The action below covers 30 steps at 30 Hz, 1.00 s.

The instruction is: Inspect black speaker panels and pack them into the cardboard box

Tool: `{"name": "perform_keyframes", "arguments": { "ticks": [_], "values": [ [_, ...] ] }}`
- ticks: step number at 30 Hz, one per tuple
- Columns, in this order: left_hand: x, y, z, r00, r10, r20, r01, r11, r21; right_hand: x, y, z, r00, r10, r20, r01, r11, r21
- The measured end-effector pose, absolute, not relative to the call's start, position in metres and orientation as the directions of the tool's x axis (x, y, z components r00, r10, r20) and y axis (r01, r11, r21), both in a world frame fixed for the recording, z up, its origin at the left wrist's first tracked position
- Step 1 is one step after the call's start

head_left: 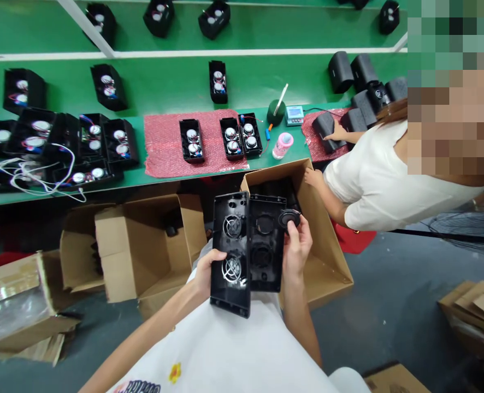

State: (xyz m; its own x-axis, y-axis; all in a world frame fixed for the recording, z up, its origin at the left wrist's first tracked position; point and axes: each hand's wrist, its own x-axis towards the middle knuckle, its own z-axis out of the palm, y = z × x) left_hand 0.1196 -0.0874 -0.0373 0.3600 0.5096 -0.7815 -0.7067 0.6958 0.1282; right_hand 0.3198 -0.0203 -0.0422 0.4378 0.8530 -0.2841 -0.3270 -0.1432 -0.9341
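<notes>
My left hand [206, 268] grips the left edge of a black plastic speaker housing [230, 252] with two round grilles, held upright over my lap. Beside it stands a second black housing [266, 248], steadied by my right hand [297, 245]. That right hand also pinches a small round black speaker part [289, 218] at the housing's top right corner. Both hands are closed round what they hold.
Open cardboard boxes stand in front of me [152, 245] and behind the housings [324, 262]. A green bench [164, 90] carries several black speaker shells with drivers, red bubble wrap [164, 142], a pink bottle [283, 145]. A co-worker in white [381, 180] leans in at right.
</notes>
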Motion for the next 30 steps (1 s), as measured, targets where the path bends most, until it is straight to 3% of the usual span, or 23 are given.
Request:
{"name": "perform_keyframes", "arguments": {
  "ticks": [6, 14, 19, 26, 30],
  "values": [
    [0.123, -0.081, -0.035, 0.308, 0.521, -0.796, -0.755, 0.642, 0.128, 0.316, -0.016, -0.042, 0.447, 0.850, -0.280, -0.335, -0.132, -0.933],
    [0.128, -0.068, -0.022, 0.276, 0.501, -0.820, -0.811, 0.579, 0.081, 0.313, -0.020, -0.029, 0.324, 0.945, -0.032, 0.087, -0.064, -0.994],
    [0.127, -0.062, -0.013, 0.246, 0.538, -0.806, -0.853, 0.515, 0.083, 0.308, -0.021, -0.023, 0.209, 0.970, 0.122, 0.366, 0.038, -0.930],
    [0.127, -0.068, -0.019, 0.222, 0.526, -0.821, -0.834, 0.539, 0.120, 0.306, -0.003, -0.016, 0.077, 0.928, 0.365, 0.565, 0.261, -0.783],
    [0.126, -0.074, -0.026, 0.241, 0.556, -0.796, -0.833, 0.539, 0.124, 0.306, 0.002, -0.010, 0.098, 0.909, 0.404, 0.614, 0.264, -0.744]
  ]
}}
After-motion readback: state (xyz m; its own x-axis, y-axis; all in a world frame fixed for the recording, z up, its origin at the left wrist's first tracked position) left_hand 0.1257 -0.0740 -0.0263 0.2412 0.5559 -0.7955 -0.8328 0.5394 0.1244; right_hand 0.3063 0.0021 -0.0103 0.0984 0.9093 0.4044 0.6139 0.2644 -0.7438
